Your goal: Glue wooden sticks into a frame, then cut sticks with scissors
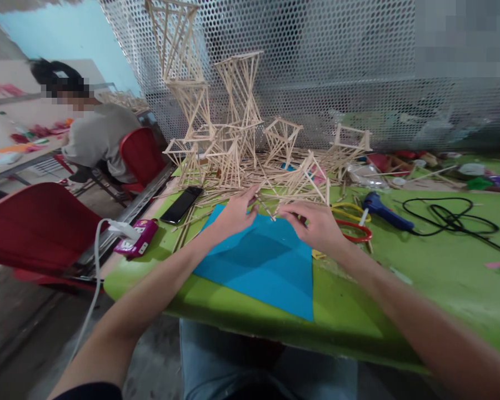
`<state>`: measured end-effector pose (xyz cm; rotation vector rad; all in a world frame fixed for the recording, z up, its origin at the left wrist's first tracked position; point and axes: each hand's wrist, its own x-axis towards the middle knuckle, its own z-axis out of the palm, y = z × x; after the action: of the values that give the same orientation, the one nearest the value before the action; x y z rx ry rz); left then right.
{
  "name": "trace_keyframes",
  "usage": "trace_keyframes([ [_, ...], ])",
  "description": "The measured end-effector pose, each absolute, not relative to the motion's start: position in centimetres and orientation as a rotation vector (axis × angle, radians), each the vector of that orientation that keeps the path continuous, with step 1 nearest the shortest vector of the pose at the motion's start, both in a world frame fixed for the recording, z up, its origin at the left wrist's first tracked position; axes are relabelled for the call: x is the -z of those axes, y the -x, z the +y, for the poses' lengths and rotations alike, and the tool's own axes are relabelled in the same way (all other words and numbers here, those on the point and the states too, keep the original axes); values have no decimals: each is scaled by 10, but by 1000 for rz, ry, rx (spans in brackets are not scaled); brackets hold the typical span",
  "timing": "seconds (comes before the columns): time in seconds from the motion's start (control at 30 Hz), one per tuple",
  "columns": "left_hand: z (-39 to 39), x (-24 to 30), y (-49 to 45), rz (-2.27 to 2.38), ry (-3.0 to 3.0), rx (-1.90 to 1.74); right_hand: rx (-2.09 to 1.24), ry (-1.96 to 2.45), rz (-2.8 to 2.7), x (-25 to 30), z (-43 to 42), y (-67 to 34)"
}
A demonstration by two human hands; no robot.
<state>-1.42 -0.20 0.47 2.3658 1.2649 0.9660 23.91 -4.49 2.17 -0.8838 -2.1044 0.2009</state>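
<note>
Between my hands, above a blue sheet (266, 269), is a small frame of thin wooden sticks (269, 209) with a corner pointing toward me. My left hand (235, 215) holds its left side, thumb and forefinger bent around a stick. At the near corner, the fingertips of my right hand (314, 225) are pinched together on the frame. The exact contact of the fingertips is too small to make out. Just behind, a stick structure (316, 180) and many loose sticks overlap the frame in view.
Stick towers (187, 94) stand at the back before a perforated metal screen (316, 50). To the right lie red-handled scissors (354, 236) and a blue glue gun (385, 214) with black cord. At left are a phone (181, 204), purple power strip (137, 239) and a seated person (102, 133).
</note>
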Motion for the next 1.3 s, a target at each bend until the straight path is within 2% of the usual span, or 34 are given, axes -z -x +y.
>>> trace_keyframes([
  [0.3,24,-10,39,1169,-2703,-765,-312,1007,-2162,-21,-36,-246],
  [0.5,24,-8,38,1100,-2936,-657,-239,1001,-2147,-20,-34,-247],
  [0.57,25,-5,38,1029,-2979,-725,-185,992,-2110,-20,-33,-248],
  [0.77,28,-4,40,795,-2946,-1329,43,869,-1926,-24,-38,-255],
  [0.87,21,-8,38,736,-2890,-1514,67,860,-1914,-26,-39,-258],
  [1.1,4,-13,28,612,-2901,-1671,10,855,-1883,-30,-43,-254],
  [1.3,-1,-16,28,580,-2936,-1636,-30,859,-1873,-33,-47,-252],
])
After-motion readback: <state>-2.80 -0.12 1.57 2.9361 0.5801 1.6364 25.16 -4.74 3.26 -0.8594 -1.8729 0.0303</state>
